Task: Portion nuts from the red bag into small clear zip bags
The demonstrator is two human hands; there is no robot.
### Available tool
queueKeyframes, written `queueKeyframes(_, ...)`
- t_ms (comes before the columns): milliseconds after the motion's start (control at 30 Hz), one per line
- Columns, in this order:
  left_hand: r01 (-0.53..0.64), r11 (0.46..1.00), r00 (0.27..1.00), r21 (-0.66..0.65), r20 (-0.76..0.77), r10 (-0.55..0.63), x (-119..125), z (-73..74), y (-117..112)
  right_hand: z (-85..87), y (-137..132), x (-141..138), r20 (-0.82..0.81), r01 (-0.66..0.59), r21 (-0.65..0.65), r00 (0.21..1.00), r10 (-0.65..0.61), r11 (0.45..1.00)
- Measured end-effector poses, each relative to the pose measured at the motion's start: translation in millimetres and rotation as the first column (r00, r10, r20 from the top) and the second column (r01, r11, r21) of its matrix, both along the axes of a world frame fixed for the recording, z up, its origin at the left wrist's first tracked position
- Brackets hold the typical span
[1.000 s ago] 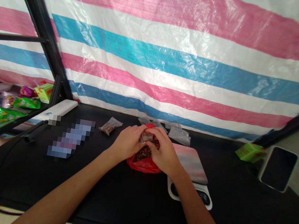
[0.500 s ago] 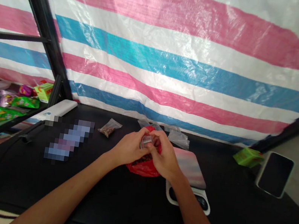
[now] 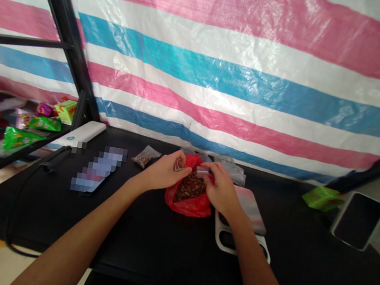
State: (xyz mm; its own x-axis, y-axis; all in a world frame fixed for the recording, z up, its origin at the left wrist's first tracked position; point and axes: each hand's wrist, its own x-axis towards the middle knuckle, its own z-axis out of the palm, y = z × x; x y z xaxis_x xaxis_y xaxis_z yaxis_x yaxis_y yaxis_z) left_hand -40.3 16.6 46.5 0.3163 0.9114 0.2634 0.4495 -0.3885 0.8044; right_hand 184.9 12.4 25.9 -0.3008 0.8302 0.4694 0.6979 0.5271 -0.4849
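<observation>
A red plastic bag [image 3: 188,209] lies open on the black table, full of dried brown bits [image 3: 190,188]. Over its right side, my right hand [image 3: 220,189] pinches a small clear zip bag [image 3: 202,172] between thumb and fingers. My left hand [image 3: 161,172] is at the bag's left rim, fingers curled and closed; a bit of something clear shows at the fingertips, too small to name. To the left lies a filled clear zip bag [image 3: 145,156] of brown bits. Several clear bags [image 3: 234,171] lie flat behind the red bag.
Under my right forearm is a white scale [image 3: 219,237] with a silver plate [image 3: 249,210]. At right stand a green box [image 3: 322,198] and a phone [image 3: 359,221]. On the left are a blurred-out phone [image 3: 99,171], a white power strip [image 3: 91,134], a black cable [image 3: 13,210] and snack packets [image 3: 21,139].
My hands have moved apart, the left one leftward and the right one rightward, uncovering the brown bits in the red bag. The view has shifted slightly.
</observation>
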Motion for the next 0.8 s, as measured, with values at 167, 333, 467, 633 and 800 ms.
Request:
queueKeyframes(167, 0.027, 0.985, 0.996, -0.171, -0.081, -0.041, -11.7, 9.1, -8.3, -5.4, 1.3, 6.5, 0.139, 0.119, -0.059, 0.984, -0.110, 0.991)
queueKeyframes(333, 0.159, 0.905, 0.970, -0.394, -0.108, -0.217, -20.9, 14.5, -20.0, -4.3, -0.3, 7.3, 0.173, 0.129, -0.091, 0.979, -0.112, 0.987)
queueKeyframes(467, 0.206, 0.938, 0.965, -0.279, -0.100, -0.241, -20.3, 11.9, -18.9, -3.4, -1.8, 7.1, 0.184, 0.132, -0.106, 0.977, -0.111, 0.986)
queueKeyframes(633, 0.236, 0.889, 0.959, -0.393, -0.052, -0.278, -18.9, 13.7, -16.6, -2.4, -2.6, 8.5, 0.144, 0.106, -0.111, 0.986, -0.089, 0.988)
queueKeyframes(800, 0.161, 0.883, 0.987, -0.441, 0.094, -0.133, -22.5, 16.5, -7.1, -3.5, 2.1, 13.2, -0.022, 0.026, -0.112, 0.999, -0.029, 0.993)
